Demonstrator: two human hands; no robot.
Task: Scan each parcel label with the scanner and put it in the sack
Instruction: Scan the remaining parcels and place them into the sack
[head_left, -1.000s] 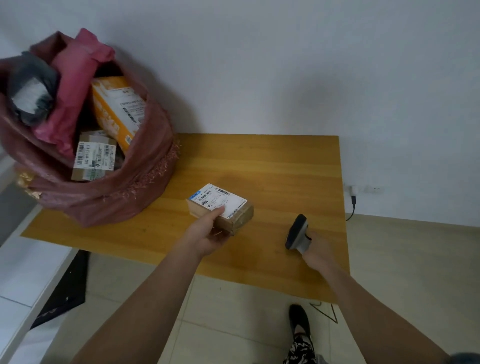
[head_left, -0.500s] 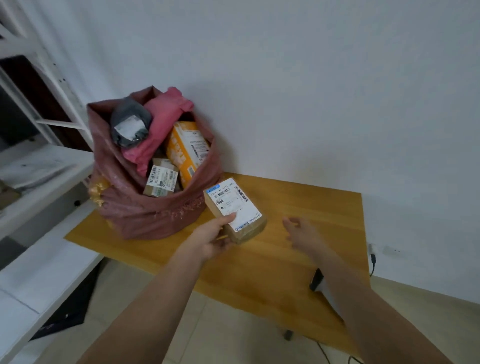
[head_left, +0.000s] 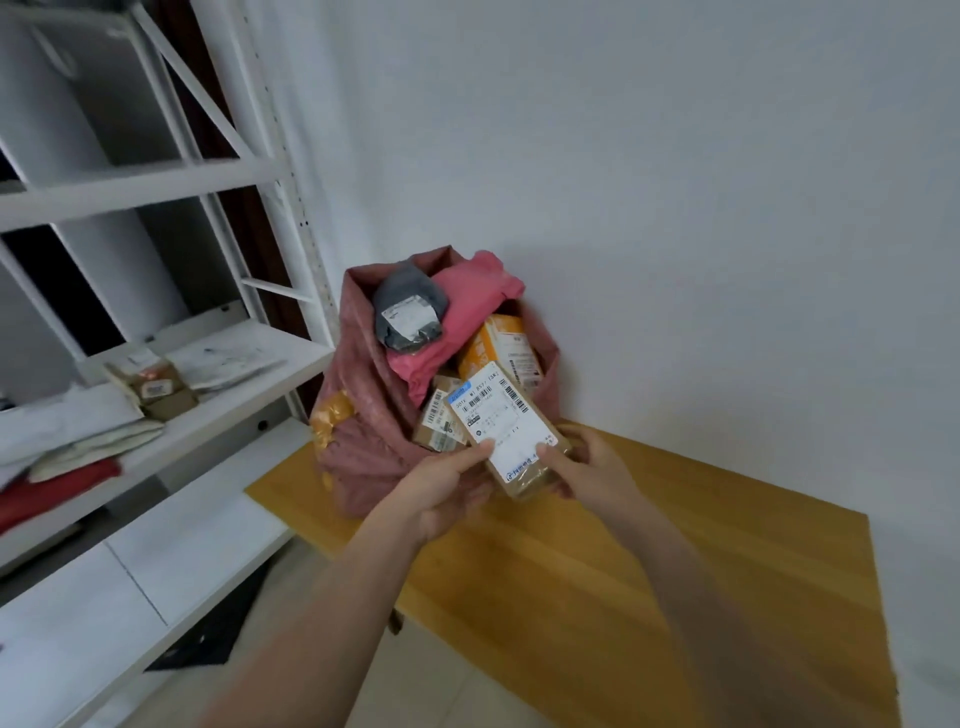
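The sack (head_left: 363, 457) is standing on the bench (head_left: 675, 571) just beyond both hands, its mouth opening toward them. The parcel (head_left: 506, 431) is pointing its long axis away into that mouth, far end already over the rim. The left hand (head_left: 449, 483) and right hand (head_left: 592, 467) are each gripping its near end, thumbs pressing the label.

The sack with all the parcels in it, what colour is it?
The sack is a dusty reddish pink, seen in the head view.
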